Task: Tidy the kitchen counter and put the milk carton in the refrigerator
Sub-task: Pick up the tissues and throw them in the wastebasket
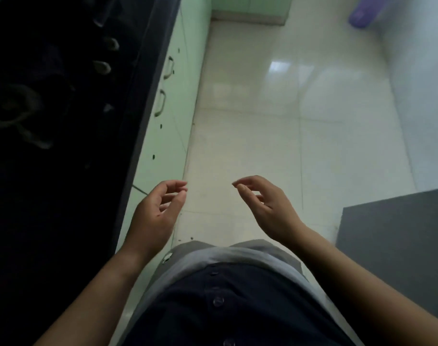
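My left hand and my right hand hover side by side in front of my body, above the pale tiled floor. Both hold nothing, and their fingers are loosely curled and apart. The dark kitchen counter runs along the left, with a black stove and its knobs on top. No milk carton shows anywhere in this view. Whether the grey box at the right is the refrigerator, I cannot tell.
Light green cabinet doors with white handles stand under the counter. A grey box-like top sits at the right, close to my right arm. A purple object lies at the far right corner. Glossy white floor tiles stretch ahead.
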### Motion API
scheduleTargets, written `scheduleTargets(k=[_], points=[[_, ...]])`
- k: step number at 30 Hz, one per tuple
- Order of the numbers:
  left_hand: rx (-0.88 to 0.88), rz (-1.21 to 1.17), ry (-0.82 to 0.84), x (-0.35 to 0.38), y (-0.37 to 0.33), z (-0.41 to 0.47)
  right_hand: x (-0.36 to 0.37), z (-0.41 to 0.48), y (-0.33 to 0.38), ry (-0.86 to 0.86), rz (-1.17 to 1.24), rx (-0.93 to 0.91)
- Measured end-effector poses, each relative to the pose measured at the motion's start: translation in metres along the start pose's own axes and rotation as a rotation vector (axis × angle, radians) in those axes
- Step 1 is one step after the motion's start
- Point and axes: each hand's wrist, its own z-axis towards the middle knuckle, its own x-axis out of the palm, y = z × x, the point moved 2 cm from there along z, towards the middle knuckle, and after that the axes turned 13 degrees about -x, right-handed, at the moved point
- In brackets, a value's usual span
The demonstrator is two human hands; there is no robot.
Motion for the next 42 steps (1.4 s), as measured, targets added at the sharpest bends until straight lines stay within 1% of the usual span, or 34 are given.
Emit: scheduleTargets(k=[3, 6, 10, 14, 19, 23, 28, 31, 35, 38, 42], points=[[0.014, 0.072, 0.083, 0.016, -0.018, 0.030, -0.019, 0.004, -0.022, -0.104, 0.017, 0.067], [-0.006, 0.106, 0.119, 0.021, -0.032, 0.068, -0.027, 0.026, -0.038, -0.180, 0.047, 0.121], [-0.005, 0.133, 0.144, 0.024, -0.064, 0.134, -0.039, 0.091, -0.048, -0.195, 0.033, 0.134], [0.047, 0.161, 0.184, 0.020, -0.116, 0.205, -0.065, 0.180, -0.040, -0.205, -0.021, 0.110], [0.112, 0.224, 0.236, 0.018, -0.177, 0.287, -0.101, 0.280, -0.032, -0.271, -0.060, 0.073], [0.071, 0.205, 0.266, 0.029, -0.201, 0.336, -0.119, 0.317, -0.046, -0.308, -0.037, 0.128], [0.018, 0.224, 0.331, 0.060, -0.226, 0.391, -0.152, 0.357, -0.084, -0.334, -0.002, 0.205], [-0.006, 0.227, 0.306, 0.082, -0.254, 0.442, -0.184, 0.404, -0.111, -0.329, 0.028, 0.214], [-0.020, 0.150, 0.256, 0.116, -0.320, 0.512, -0.250, 0.491, -0.133, -0.290, -0.010, 0.163], [0.013, 0.115, 0.228, 0.136, -0.369, 0.555, -0.294, 0.549, -0.141, -0.276, -0.030, 0.119], [-0.006, 0.058, 0.177, 0.143, -0.400, 0.603, -0.317, 0.604, -0.158, -0.222, -0.010, 0.130]])
